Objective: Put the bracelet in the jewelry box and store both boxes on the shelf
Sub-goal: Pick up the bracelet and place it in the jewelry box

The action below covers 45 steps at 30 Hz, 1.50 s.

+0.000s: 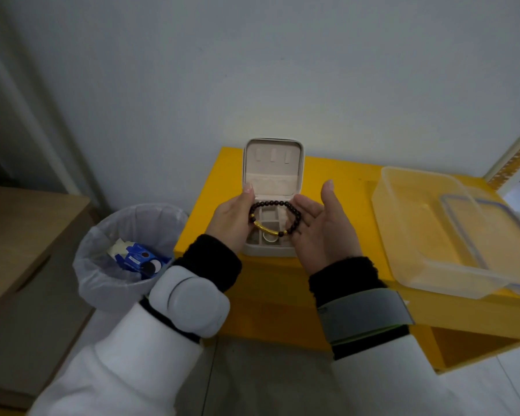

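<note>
A small beige jewelry box [273, 163] stands on the yellow shelf top [336, 181] with its lid up against the wall. Its divided tray shows below the lid. A bracelet [270, 204] of dark beads with a gold tube hangs stretched just above the tray. My left hand [233, 219] holds its left side and my right hand [324, 226], palm up, holds its right side. A clear plastic box [424, 223] lies open on the shelf top to the right, with its blue-rimmed lid [487, 235] resting across it.
A waste bin [126, 253] lined with a white bag stands on the floor left of the shelf, holding a blue packet. A wooden cabinet [18, 235] is at far left. The white wall rises right behind the shelf. An open yellow compartment [469, 346] sits lower right.
</note>
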{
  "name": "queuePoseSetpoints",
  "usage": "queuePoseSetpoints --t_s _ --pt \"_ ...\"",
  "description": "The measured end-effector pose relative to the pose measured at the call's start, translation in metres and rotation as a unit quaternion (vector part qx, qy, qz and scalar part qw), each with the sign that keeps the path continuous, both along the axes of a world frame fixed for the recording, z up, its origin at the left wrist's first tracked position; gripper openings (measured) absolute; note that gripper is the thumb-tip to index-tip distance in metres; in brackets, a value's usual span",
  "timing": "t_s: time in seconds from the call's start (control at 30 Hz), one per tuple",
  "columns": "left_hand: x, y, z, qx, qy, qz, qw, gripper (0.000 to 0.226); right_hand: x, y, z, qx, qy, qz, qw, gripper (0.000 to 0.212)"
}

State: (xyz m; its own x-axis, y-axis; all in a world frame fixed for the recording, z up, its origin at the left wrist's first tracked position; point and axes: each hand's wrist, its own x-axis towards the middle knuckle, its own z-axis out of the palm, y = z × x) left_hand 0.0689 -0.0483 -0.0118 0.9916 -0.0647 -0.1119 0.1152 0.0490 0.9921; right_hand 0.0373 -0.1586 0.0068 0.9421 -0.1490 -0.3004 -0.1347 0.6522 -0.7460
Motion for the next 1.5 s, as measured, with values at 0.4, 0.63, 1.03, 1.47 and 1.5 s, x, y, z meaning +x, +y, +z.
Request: queuePoseSetpoints --t_s 0.4,0.63,1.03,1.47,1.5 --pt "-0.002 -0.002 0.001 0.032 -0.017 -0.006 0.999 0.050 0.000 -0.005 -0.002 -0.089 -0.003 0.055 0.994 0.081" --pt "0.002 0.000 -0.004 0.034 -0.030 0.005 0.999 0.050 0.000 0.000 -0.007 -0.311 -0.003 0.071 0.948 0.065" --pt "0.000 0.002 -0.004 0.063 -0.082 0.021 0.994 0.044 0.009 -0.016 -0.018 -0.297 -0.018 -0.021 0.955 0.038" --pt "-0.005 0.004 -0.011 0.120 -0.039 0.015 0.992 0.049 -0.003 0.000 -0.018 -0.379 0.031 -0.022 0.925 0.053" --pt "-0.005 0.005 -0.012 0.123 -0.040 0.014 0.992 0.049 -0.004 -0.001 -0.020 -0.369 0.031 -0.026 0.928 0.051"
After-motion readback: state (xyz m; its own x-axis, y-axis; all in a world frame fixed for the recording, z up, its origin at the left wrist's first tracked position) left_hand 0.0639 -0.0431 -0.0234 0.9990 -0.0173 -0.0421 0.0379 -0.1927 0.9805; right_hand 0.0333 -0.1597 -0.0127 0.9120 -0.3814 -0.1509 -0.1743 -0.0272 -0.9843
